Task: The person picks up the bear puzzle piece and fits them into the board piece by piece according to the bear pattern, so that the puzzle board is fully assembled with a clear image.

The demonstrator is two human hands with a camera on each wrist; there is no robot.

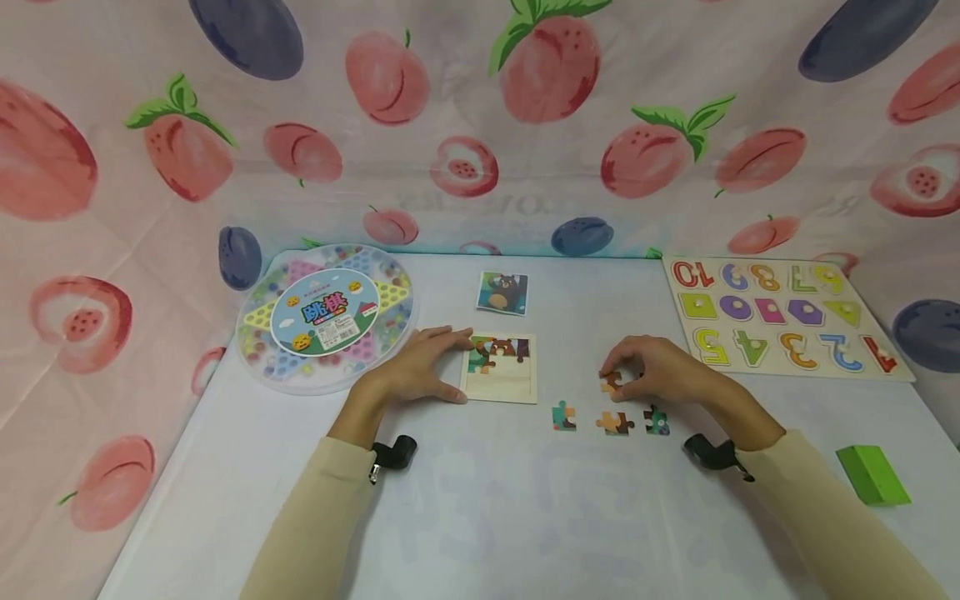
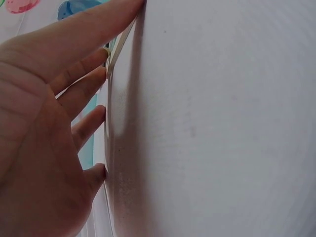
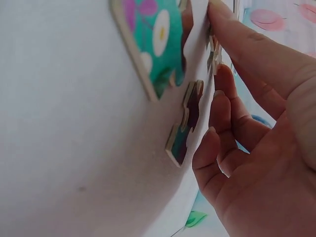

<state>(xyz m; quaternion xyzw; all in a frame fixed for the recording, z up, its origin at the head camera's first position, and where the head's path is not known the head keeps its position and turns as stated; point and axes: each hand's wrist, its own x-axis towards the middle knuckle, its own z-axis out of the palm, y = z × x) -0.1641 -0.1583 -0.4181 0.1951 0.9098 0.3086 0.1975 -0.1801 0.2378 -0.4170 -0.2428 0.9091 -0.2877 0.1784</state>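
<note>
A square wooden puzzle tray [image 1: 498,387] lies on the table, its upper part filled with joined pieces that show a bear. My left hand [image 1: 420,367] is at the tray's left side, fingers extended, with index finger and thumb touching its edge. My right hand [image 1: 660,371] pinches a brown and orange puzzle piece [image 1: 611,383] between thumb and fingers, low over the table. Three loose pieces lie nearby: a teal and orange piece [image 1: 564,416], an orange and brown piece [image 1: 617,423] and a dark green piece [image 1: 657,420].
Behind the tray lies a small bear picture card [image 1: 502,293]. A round Chinese checkers box [image 1: 326,312] sits at the back left. The number and shape board [image 1: 787,321] occupies the back right, and a green block [image 1: 873,475] stands at the right.
</note>
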